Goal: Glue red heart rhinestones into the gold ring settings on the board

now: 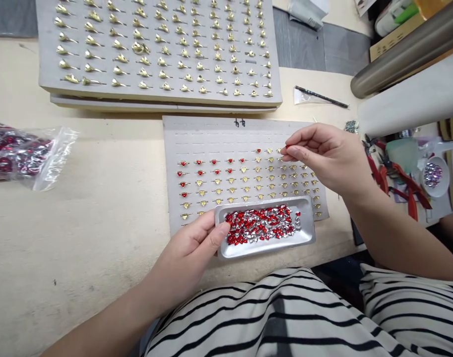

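My left hand (198, 245) grips the left end of a silver tray (304, 233), thumb over its rim. Red heart-shaped gems (259, 223), many with their silver backs up, lie spread in it. Over the upper right of a grey foam ring board (196, 131), my right hand (319, 153) pinches a small red gem (288, 147) between thumb and fingertips. Rows of gold rings stand in the board's slits; those at the left and one in the top row carry red hearts, while others show bare gold settings. The tray covers part of the lower rows.
Behind lies a stack of grey foam boards (166, 99) filled with gold rings. A plastic bag of red gems (21, 151) rests at the left. Red-handled pliers (410, 186), a white bowl of gems (434, 176), a dark pen-like stick (321, 96) and rolls (408, 49) are at the right.
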The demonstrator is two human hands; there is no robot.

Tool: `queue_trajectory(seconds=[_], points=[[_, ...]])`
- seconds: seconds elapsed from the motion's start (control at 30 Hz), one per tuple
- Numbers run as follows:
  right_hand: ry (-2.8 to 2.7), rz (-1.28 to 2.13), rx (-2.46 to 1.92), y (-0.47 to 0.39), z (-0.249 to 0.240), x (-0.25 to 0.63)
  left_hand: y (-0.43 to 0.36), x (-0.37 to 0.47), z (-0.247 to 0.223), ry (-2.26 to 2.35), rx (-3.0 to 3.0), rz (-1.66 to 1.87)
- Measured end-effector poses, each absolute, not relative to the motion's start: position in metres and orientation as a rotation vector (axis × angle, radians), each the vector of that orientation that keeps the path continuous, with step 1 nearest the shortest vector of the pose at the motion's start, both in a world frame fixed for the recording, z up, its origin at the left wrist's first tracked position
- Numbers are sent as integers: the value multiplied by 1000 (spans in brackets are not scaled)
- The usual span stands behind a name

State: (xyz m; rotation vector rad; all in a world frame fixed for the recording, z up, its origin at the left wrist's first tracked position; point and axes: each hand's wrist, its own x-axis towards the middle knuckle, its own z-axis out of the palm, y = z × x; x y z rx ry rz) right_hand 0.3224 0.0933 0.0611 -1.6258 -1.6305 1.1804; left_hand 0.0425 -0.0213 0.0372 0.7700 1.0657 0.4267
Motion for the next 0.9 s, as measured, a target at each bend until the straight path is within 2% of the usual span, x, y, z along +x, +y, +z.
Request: queue_trajectory(seconds=[0.1,0.5,0.73,0.9], points=[[-1663,1159,-1585,90,60,322,-21,42,37,1074,763,418],[-1514,1432,-1530,77,68,322,-20,45,34,1102,764,419],[-1602,1337,-1511,71,70,316,-17,51,47,1180,684,412],[-1644,1263,-1506,67,70,315,-19,46,40,1150,739,402]])
